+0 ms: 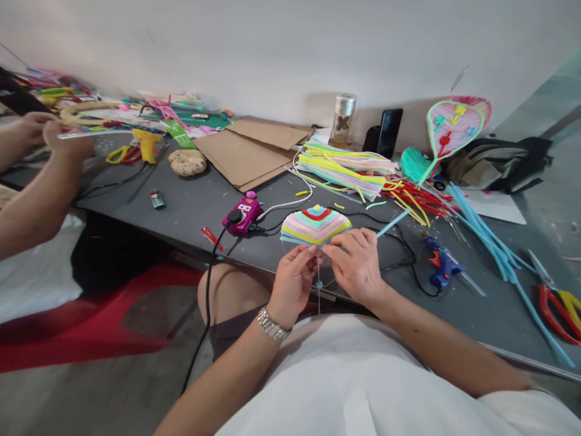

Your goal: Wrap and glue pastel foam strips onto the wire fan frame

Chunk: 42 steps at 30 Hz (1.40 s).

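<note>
A fan-shaped piece (315, 225) woven from pastel pipe cleaners, with a red arc near its top, rests at the near edge of the dark table (195, 206). My left hand (293, 283), a metal watch on its wrist, pinches the piece's lower edge. My right hand (356, 263) pinches the same edge beside it and holds a light blue pipe cleaner (391, 224) that sticks out to the right. A thin stick with a small blue bead (319, 284) hangs down between my hands.
A purple power strip (242, 215), a blue glue gun (441, 261), scissors (560, 306) and bundles of pipe cleaners (345, 166) lie on the table. Cardboard (252, 151), a jar (344, 118) and a finished fan (449, 130) sit farther back. Another person's hands (45, 136) work at the left.
</note>
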Tool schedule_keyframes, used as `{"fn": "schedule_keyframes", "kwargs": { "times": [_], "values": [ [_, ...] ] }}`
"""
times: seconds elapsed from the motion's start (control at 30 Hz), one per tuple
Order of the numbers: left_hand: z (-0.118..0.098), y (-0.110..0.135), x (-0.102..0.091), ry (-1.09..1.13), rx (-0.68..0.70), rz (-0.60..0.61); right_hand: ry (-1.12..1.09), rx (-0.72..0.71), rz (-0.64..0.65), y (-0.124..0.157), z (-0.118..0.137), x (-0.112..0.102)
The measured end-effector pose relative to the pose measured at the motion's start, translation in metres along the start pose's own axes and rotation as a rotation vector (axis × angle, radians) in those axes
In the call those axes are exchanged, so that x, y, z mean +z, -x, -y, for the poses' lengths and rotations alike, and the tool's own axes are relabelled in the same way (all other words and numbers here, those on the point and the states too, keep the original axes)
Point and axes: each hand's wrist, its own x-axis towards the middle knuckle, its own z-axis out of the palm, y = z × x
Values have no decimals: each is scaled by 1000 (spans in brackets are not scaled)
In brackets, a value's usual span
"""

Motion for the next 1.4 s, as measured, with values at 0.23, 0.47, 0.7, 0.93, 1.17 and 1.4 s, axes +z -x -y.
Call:
{"fn": "schedule_keyframes", "kwargs": {
  "times": [0.23,0.47,0.7,0.93,1.17,1.4],
  "values": [
    [-2,-1,-2,22,-4,-16,4,-34,3,-3,-2,0],
    [-1,-1,-2,20,49,-15,-17,4,28,-3,3,4],
    [-1,1,5,58,50,-22,-13,-45,15,-3,3,6],
    [0,1,2,64,55,-22,-24,-90,27,3,8,3],
    [0,3,3,71,56,25,-44,-10,-60,4,5,4],
    [2,2,2,56,57,3,-15,-45,-38,3,8,3]
  ]
}}
